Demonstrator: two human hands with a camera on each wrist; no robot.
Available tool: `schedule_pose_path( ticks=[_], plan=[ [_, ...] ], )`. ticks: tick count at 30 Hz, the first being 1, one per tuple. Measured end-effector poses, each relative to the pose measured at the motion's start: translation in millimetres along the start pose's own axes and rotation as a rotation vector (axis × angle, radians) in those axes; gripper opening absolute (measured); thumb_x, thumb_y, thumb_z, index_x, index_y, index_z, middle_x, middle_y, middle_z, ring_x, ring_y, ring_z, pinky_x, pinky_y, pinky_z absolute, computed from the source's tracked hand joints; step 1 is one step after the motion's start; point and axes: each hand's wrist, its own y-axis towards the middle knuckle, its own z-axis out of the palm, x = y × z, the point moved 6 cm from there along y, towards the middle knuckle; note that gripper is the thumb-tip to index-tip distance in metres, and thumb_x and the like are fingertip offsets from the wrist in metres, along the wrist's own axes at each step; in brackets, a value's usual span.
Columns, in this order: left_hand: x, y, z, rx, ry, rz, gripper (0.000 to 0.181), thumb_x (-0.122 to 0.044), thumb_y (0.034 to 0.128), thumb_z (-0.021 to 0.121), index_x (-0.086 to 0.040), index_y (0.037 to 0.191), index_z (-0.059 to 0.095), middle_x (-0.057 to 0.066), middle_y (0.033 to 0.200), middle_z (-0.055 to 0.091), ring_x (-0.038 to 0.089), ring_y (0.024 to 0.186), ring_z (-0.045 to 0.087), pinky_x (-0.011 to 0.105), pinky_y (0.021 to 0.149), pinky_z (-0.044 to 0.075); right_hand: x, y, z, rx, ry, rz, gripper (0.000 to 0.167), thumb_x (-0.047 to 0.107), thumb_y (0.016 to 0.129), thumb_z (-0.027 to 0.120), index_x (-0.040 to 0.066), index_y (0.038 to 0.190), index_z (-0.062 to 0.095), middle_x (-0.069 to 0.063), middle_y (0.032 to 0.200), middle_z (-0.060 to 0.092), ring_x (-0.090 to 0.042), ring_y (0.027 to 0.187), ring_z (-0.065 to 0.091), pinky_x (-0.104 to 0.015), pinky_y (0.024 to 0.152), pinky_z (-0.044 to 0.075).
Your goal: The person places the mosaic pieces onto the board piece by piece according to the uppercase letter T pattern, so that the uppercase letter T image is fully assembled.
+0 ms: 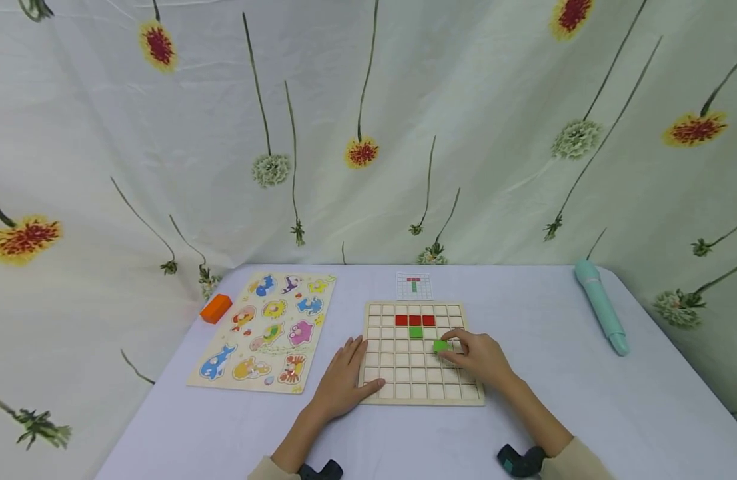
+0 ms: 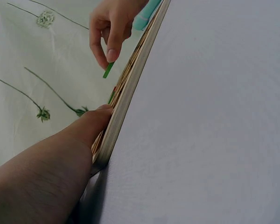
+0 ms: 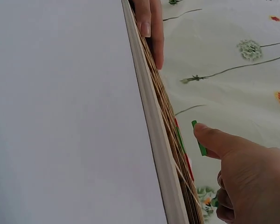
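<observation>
A wooden grid board (image 1: pixel 404 403) lies on the table. In its upper rows sit red square tiles (image 1: pixel 414 321) in a line, with one green tile (image 1: pixel 416 332) below the middle one. My right hand (image 1: pixel 482 357) pinches another green tile (image 1: pixel 440 346) between thumb and fingertips, held above the board's surface; both wrist views show that gap. Along the board's left edge rests my left hand (image 1: pixel 341 377), fingers extended and thumb lying over the lower left corner area. Behind the board lies a small pattern card (image 1: pixel 414 287) printed with a red and green T shape.
To the left lies an animal puzzle board (image 1: pixel 254 347), with an orange block (image 1: pixel 215 309) beside its upper left edge. A turquoise microphone-shaped object (image 1: pixel 602 308) lies at the right. A flower-print cloth (image 1: pixel 494 100) hangs behind the white-covered table (image 1: pixel 584 400).
</observation>
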Motion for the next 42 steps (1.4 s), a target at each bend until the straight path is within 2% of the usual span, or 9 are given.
schedule_pose_path(
  ticks=[5, 9, 19, 28, 34, 42],
  plan=[
    [-0.5, 0.1, 0.0, 0.002, 0.002, 0.003, 0.088, -0.061, 0.083, 0.052, -0.002, 0.144, 0.029, 0.012, 0.148, 0.027, 0.028, 0.138, 0.016, 0.042, 0.111, 0.014, 14.3, 14.0, 16.8, -0.003, 0.013, -0.026, 0.028, 0.035, 0.077, 0.074, 0.017, 0.098, 0.067, 0.016, 0.048, 0.032, 0.001, 0.043, 0.027, -0.019, 0.04, 0.025],
    [-0.1, 0.2, 0.0, -0.002, 0.005, 0.005, 0.088, -0.062, 0.083, 0.052, -0.003, 0.144, 0.029, 0.012, 0.148, 0.027, 0.028, 0.138, 0.016, 0.042, 0.111, 0.014, 17.5, 22.2, 25.0, -0.012, 0.02, -0.012, 0.032, 0.039, 0.075, 0.075, 0.017, 0.098, 0.069, 0.016, 0.048, 0.034, 0.0, 0.044, 0.03, -0.019, 0.041, 0.027],
    [-1.8, -2.0, -1.6, -0.001, -0.002, 0.01, 0.087, -0.06, 0.0827, 0.054, -0.002, 0.143, 0.03, 0.013, 0.148, 0.028, 0.029, 0.138, 0.017, 0.043, 0.111, 0.016, 17.5, 25.4, 34.0, 0.021, 0.029, 0.007, 0.032, 0.038, 0.077, 0.073, 0.017, 0.1, 0.069, 0.015, 0.048, 0.036, -0.002, 0.045, 0.031, -0.021, 0.043, 0.029],
    [-2.8, -1.8, -2.9, -0.003, -0.002, 0.016, 0.088, -0.06, 0.083, 0.053, -0.002, 0.144, 0.029, 0.013, 0.148, 0.028, 0.029, 0.138, 0.017, 0.044, 0.111, 0.016, 15.6, 25.7, 36.4, 0.022, 0.026, -0.003, 0.03, 0.037, 0.077, 0.074, 0.019, 0.099, 0.069, 0.014, 0.048, 0.036, -0.002, 0.045, 0.03, -0.021, 0.041, 0.027],
    [-1.4, -2.1, -1.9, 0.001, 0.002, 0.013, 0.088, -0.061, 0.0831, 0.052, -0.002, 0.143, 0.029, 0.013, 0.148, 0.028, 0.029, 0.138, 0.017, 0.044, 0.111, 0.016, 15.4, 24.8, 37.2, 0.052, 0.034, 0.012, 0.03, 0.039, 0.078, 0.072, 0.02, 0.101, 0.069, 0.014, 0.048, 0.036, -0.001, 0.044, 0.03, -0.02, 0.042, 0.027],
    [-1.7, -1.4, -2.6, 0.01, 0.002, 0.007, 0.088, -0.062, 0.0828, 0.052, -0.003, 0.144, 0.029, 0.012, 0.149, 0.026, 0.028, 0.138, 0.016, 0.044, 0.111, 0.016, 15.8, 16.7, 24.2, 0.056, 0.106, -0.003, 0.029, 0.037, 0.078, 0.072, 0.019, 0.101, 0.068, 0.014, 0.049, 0.035, 0.0, 0.044, 0.028, -0.02, 0.041, 0.027]
  ],
)
